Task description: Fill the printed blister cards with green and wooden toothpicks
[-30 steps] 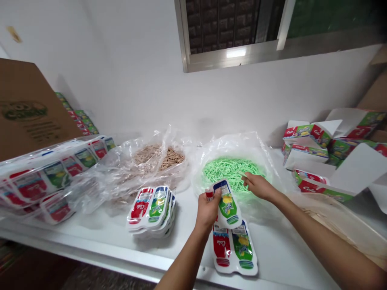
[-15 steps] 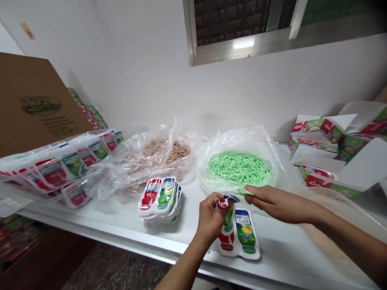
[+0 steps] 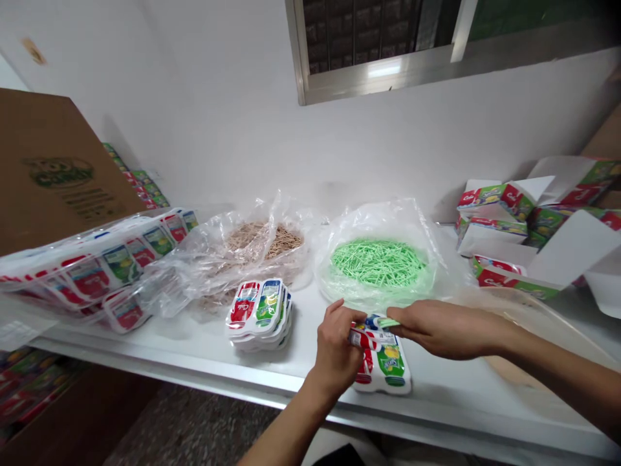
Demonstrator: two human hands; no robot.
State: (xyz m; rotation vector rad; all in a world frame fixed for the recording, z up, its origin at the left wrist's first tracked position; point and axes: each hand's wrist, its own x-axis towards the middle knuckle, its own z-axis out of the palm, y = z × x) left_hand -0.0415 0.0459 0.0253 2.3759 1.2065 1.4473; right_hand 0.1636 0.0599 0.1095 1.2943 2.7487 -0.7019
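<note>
Far left of the bag of green sticks point(image 3: 381, 262), a clear sack of printed pouches point(image 3: 87, 272) leans by a cardboard box point(image 3: 58, 175); nearer it sit a bag of tan sticks point(image 3: 264, 239) and a pouch stack point(image 3: 262, 314), likely kept within reach. Just in front of that bag, the left hand point(image 3: 337, 353) fingers pinch a curled pouch point(image 3: 367, 337), seemingly to steady it. The right hand point(image 3: 436, 327) fingers, closed narrow, press one green stick point(image 3: 388, 321) to it, over a flat pouch point(image 3: 388, 372) on the worktop point(image 3: 460, 401); open cartons point(image 3: 524, 226) lie right of the bag.
</note>
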